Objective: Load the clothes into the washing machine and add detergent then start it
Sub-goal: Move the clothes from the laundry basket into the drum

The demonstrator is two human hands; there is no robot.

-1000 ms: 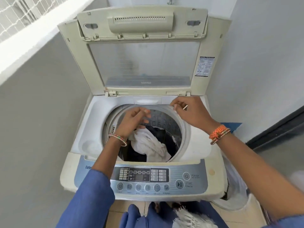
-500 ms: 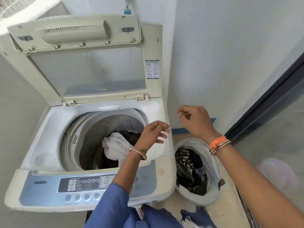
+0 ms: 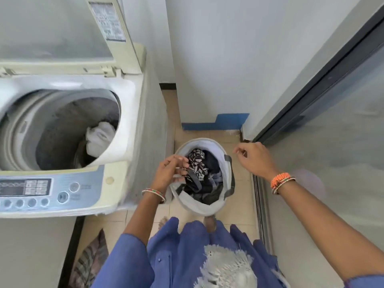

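I judge loading partly done: white clothes (image 3: 99, 140) lie in the washing machine (image 3: 124, 113) drum, more fill the laundry basket (image 3: 220, 148) on the floor. My left hand (image 3: 170, 171) reaches its rim, right hand (image 3: 253, 159) beside; both grips loosely curled, empty (detergent, start pending).

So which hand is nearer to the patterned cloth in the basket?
Left. The left hand is over the basket rim, its fingertips at the patterned cloth. The right hand is outside the basket, beyond its far rim, apart from the cloth.
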